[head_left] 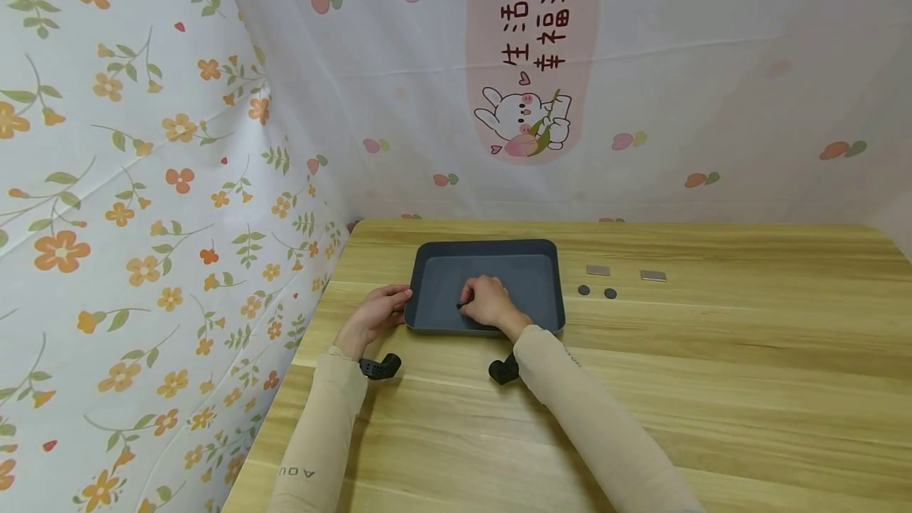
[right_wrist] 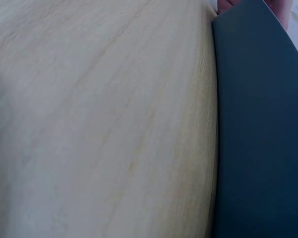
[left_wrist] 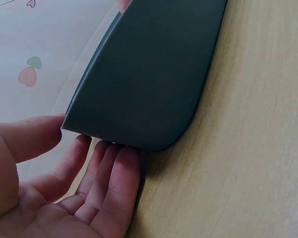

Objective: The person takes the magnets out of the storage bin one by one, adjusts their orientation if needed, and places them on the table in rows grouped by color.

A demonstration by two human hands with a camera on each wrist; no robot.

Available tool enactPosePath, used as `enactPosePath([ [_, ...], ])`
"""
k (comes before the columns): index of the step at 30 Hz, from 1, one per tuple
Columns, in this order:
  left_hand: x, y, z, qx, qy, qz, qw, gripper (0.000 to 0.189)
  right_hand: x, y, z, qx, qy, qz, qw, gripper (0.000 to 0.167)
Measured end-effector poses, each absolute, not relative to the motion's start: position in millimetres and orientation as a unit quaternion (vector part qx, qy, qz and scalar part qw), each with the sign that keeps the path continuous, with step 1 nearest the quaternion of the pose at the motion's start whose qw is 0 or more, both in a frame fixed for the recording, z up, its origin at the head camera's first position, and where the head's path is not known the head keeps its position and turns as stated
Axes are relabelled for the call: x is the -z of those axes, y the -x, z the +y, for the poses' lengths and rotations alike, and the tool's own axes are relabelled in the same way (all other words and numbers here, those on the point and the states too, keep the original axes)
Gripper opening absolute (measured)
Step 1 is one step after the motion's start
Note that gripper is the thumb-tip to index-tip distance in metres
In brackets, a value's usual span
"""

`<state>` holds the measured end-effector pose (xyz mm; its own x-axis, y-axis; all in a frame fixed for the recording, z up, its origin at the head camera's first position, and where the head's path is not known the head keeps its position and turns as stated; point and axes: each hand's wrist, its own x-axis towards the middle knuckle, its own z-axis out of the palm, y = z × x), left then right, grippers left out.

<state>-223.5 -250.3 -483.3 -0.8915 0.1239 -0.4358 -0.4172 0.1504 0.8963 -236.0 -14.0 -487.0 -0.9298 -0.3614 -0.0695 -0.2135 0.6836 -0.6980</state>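
A dark blue-grey rectangular tray [head_left: 549, 291] with raised walls lies on the wooden table. My left hand [head_left: 382, 309] is at its left end, fingertips against the outside of the wall and the thumb at the rim, as the left wrist view shows of the tray's end wall [left_wrist: 144, 74]. Over the tray's floor, my right hand [head_left: 490, 301] pinches a small black piece [head_left: 461, 305] between thumb and fingers; most of the piece is hidden. The right wrist view shows only the tray's near wall [right_wrist: 260, 124], not what the right hand holds.
Right of the tray lie two small dark discs [head_left: 584, 290] and two flat, greyish rectangular pieces [head_left: 598, 270]. Printed cloth [head_left: 399, 101] hangs behind the table, and a flowered cloth [head_left: 142, 204] hangs along its left side.
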Motion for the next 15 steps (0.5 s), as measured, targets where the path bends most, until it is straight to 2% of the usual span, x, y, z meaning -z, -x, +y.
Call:
enactPosePath([
  [15, 483.5, 222.2, -250.0, -0.648, 0.101, 0.726, 0.207, 0.043, 485.7, 234.2, -13.7, 0.371, 0.166, 0.909, 0.096, 0.005],
])
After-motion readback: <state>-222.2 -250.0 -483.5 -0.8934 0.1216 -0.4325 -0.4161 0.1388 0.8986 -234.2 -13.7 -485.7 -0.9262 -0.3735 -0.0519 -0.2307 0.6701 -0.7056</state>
